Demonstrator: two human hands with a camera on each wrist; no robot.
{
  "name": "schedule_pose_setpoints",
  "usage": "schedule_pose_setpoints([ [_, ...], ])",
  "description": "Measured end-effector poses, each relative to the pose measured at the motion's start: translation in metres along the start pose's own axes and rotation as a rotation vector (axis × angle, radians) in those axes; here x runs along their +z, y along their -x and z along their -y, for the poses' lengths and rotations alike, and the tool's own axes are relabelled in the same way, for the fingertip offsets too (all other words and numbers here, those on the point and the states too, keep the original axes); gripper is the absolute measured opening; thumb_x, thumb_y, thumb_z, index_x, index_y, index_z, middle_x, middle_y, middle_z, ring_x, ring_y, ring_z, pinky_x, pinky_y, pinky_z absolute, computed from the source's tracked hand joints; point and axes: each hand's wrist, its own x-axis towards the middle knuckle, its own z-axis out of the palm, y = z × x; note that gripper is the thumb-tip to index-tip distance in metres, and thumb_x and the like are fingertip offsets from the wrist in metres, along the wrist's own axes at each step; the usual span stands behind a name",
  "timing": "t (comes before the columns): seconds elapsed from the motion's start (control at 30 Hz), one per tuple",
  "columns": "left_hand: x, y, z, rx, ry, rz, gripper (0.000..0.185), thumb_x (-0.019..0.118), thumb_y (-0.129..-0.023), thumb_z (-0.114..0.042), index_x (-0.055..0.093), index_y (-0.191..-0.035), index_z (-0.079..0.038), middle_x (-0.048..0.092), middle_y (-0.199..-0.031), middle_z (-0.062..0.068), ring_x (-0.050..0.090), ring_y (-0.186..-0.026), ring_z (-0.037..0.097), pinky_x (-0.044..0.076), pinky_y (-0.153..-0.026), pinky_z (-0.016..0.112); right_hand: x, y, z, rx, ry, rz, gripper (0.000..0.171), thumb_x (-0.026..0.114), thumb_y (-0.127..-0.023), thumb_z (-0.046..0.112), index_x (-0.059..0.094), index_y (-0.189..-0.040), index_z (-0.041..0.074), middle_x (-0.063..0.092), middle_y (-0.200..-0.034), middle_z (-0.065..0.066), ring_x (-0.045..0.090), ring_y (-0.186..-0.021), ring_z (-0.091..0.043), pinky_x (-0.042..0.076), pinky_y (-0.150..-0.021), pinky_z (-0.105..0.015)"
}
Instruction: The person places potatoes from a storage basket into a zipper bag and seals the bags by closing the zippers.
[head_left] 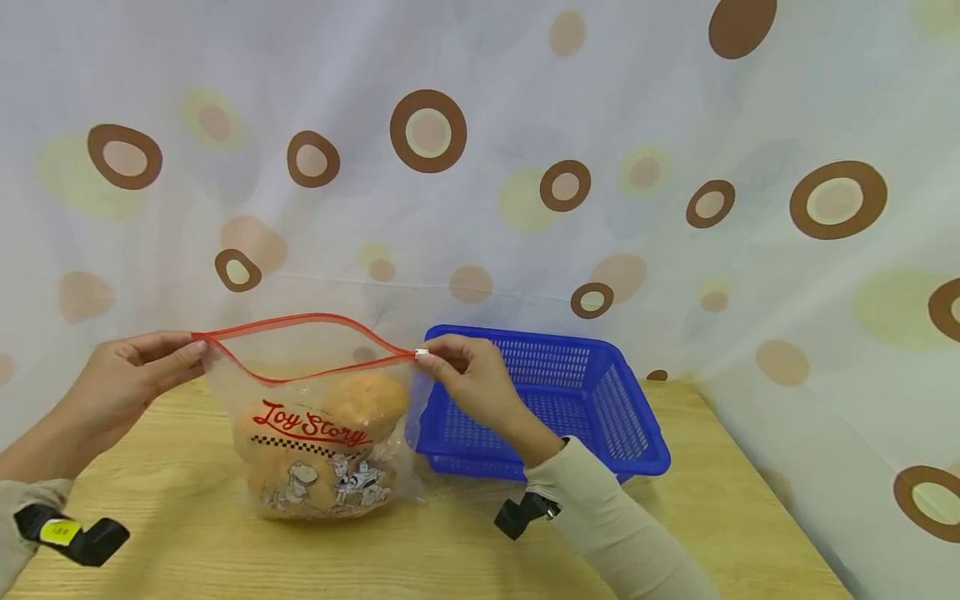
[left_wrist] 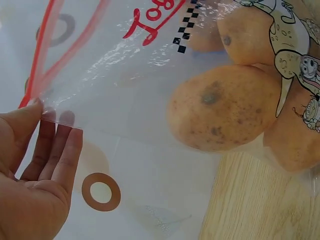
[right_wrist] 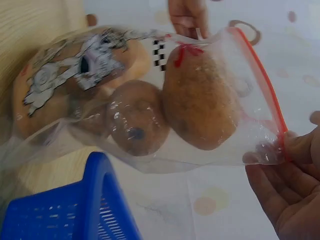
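Observation:
A clear zip bag (head_left: 247, 392) with red "Toy Story" lettering stands on the table, its red-edged mouth spread apart in the middle. Several potatoes (left_wrist: 225, 107), brown with dark spots, lie inside it; printed figures cover some of them. My left hand (head_left: 135, 379) pinches the left top corner of the bag between thumb and fingers. At the opposite corner, my right hand (head_left: 476, 379) pinches the end of the red zip, where a small white slider (head_left: 422, 353) shows. The right wrist view shows potatoes (right_wrist: 200, 100) close to that side of the bag.
Behind and right of the bag sits a blue plastic basket (head_left: 630, 400) with slatted sides, close to my right forearm. The wooden table (head_left: 712, 500) runs back to a white curtain (head_left: 487, 50) with brown and yellow spots.

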Motion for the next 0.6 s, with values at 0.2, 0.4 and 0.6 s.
schedule_pose_setpoints([
  [0.2, 0.001, 0.001, -0.001, -0.032, -0.010, -0.005, 0.023, 0.054, -0.096, 0.000, 0.073, -0.105, -0.009, 0.073, -0.098, -0.001, 0.069, -0.090, 0.008, 0.057, -0.080, 0.019, 0.002, -0.001, 0.005, 0.017, 0.106, 0.019, 0.016, 0.065, -0.093, 0.015, 0.072, -0.104, 0.006, 0.072, -0.092, -0.006, 0.069, -0.081, -0.015, 0.056, -0.065, -0.021],
  [0.4, 0.006, -0.002, -0.003, -0.019, -0.024, -0.012, 0.022, 0.055, -0.096, 0.000, 0.073, -0.103, -0.010, 0.072, -0.097, -0.002, 0.070, -0.089, 0.008, 0.057, -0.081, 0.018, -0.003, -0.006, 0.009, -0.022, 0.192, 0.063, 0.014, 0.065, -0.093, 0.014, 0.073, -0.100, 0.005, 0.071, -0.087, -0.006, 0.066, -0.073, -0.018, 0.051, -0.057, -0.019],
  [0.6, 0.006, 0.000, -0.006, -0.006, 0.012, -0.093, 0.018, 0.057, -0.095, -0.001, 0.073, -0.099, -0.007, 0.074, -0.093, 0.000, 0.070, -0.087, 0.009, 0.058, -0.079, 0.019, -0.014, -0.011, 0.016, -0.020, 0.121, -0.005, 0.016, 0.062, -0.095, 0.014, 0.073, -0.100, 0.004, 0.072, -0.088, -0.008, 0.068, -0.077, -0.017, 0.055, -0.062, -0.024],
])
